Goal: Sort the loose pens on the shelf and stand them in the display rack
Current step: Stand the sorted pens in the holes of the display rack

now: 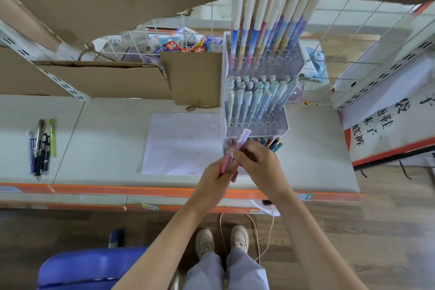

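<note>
Centrally, a pink pen (226,163) is gripped by the curled left hand (215,178); a lilac pen (242,138) is pinched by the right hand (255,159), at the three-tiered rack's (256,101) 6 o'clock. Loose pens (41,148), too overlapped to count, lie at 9 o'clock.

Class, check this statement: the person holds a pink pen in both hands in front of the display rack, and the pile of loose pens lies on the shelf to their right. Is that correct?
Not quite. The head view shows the pile of loose pens on the shelf to the person's left, not right. The rest holds: the left hand and right hand both hold the pink pen in front of the display rack.
</note>
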